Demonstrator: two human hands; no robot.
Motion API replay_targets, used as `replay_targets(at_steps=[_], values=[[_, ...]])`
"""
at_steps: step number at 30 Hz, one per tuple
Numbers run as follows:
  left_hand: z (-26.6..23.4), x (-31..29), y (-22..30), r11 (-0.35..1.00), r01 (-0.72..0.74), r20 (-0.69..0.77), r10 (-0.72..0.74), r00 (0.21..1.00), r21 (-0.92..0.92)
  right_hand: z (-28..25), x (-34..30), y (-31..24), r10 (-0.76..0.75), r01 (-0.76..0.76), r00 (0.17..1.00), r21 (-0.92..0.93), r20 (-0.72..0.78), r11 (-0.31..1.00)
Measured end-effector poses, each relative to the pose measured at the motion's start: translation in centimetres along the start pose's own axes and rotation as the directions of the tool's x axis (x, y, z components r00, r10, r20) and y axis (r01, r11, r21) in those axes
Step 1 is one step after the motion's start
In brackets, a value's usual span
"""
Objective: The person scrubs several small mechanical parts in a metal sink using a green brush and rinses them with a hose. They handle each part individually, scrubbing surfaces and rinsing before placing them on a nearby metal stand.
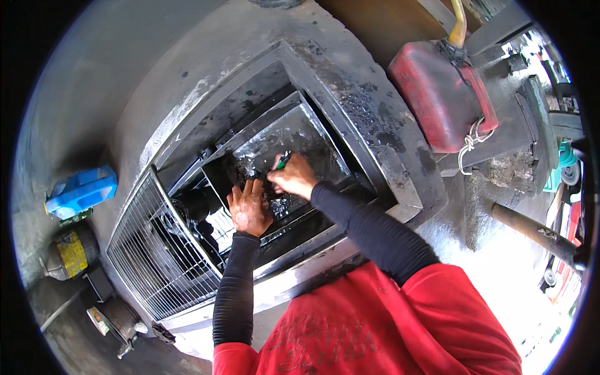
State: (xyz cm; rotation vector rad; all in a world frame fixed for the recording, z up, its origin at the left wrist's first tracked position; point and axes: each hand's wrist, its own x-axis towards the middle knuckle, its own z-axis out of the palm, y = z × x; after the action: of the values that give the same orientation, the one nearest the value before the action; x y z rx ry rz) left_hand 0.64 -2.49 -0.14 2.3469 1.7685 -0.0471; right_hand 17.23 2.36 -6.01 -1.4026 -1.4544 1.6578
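Note:
Both my hands are down inside a metal basin [306,134] sunk in a concrete block, its floor wet and blackened. My right hand [295,177] is closed round a small tool with a green handle [284,160]; its working end is hidden, so I cannot tell its kind. Close beside it, my left hand [250,211] has its fingers bent forward and pressed together against something dark and greasy. That dark thing is mostly covered by the two hands, and its shape cannot be made out.
A wire rack [159,250] leans over the basin's left end, above dark parts. Along the left stand a blue container [82,191] and a grey tank [72,255] with a yellow label. A red fuel can [437,97] with a yellow spout sits at the upper right.

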Motion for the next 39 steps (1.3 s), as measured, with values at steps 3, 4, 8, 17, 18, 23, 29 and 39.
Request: replay_targets(at_steps=[3, 4, 8, 17, 18, 23, 29, 39], values=[[0.2, 0.8, -0.3, 0.998, 0.04, -0.012, -0.04, 0.999, -0.053, -2.3, 0.3, 0.3, 0.069, -0.104, 0.985, 0.225, 0.155, 0.969], [0.2, 0.9, -0.3, 0.998, 0.01, -0.051, -0.013, 0.999, -0.058, -3.0, 0.6, 0.3, 0.216, -0.276, 0.942, 0.229, 0.256, 0.933], [0.3, 1.4, 0.1, 0.994, 0.088, -0.031, -0.091, 0.995, -0.068, -4.8, 2.5, 1.2, 0.078, -0.134, 0.964, -0.215, -0.253, 0.967], [-0.6, 1.9, -0.7, 0.818, 0.422, 0.038, -0.443, 0.896, -0.391, -2.2, 0.5, 0.5, 0.057, -0.063, 0.998, 0.417, 0.026, 0.907], [-0.3, 1.9, -0.9, 0.77, 0.464, 0.063, -0.489, 0.87, -0.439, -1.8, 0.4, -0.4, -0.056, 0.011, 0.996, 0.534, 0.068, 0.846], [1.0, 1.5, -2.8, 0.595, 0.553, 0.177, -0.572, 0.801, -0.583, -4.1, 2.8, -0.7, -0.168, 0.195, 0.853, 0.002, -0.494, 0.981], [3.2, 0.8, -2.7, 0.18, 0.4, 0.28, -0.466, 0.839, -0.899, -3.7, 2.9, 2.5, 0.108, -0.121, 0.993, -0.497, -0.056, 0.859], [3.3, 0.3, -2.2, 0.144, 0.466, 0.352, -0.475, 0.807, -0.873, -1.6, 2.8, 1.6, -0.239, 0.255, 0.951, -0.064, 0.196, 0.965]])
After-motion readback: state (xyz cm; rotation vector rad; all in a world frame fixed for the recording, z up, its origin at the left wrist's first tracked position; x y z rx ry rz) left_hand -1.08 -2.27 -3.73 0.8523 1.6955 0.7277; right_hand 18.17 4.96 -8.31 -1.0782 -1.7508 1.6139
